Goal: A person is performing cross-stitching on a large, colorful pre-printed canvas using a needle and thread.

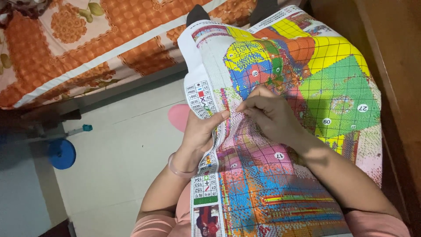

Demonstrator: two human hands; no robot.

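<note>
**Two hands on a cross-stitch cloth**

The right hand (268,115) is resting on the colourful cross-stitch cloth (307,145), fingertips pinched together, perhaps on a needle too small to see. The left hand (201,131) is gripping the cloth's left edge. The cloth is lying over the person's lap, beside a bed with an orange bedsheet (87,39).

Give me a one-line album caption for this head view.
Left hand grips the edge of a colourful gridded cross-stitch cloth while the right hand pinches at it.
</note>
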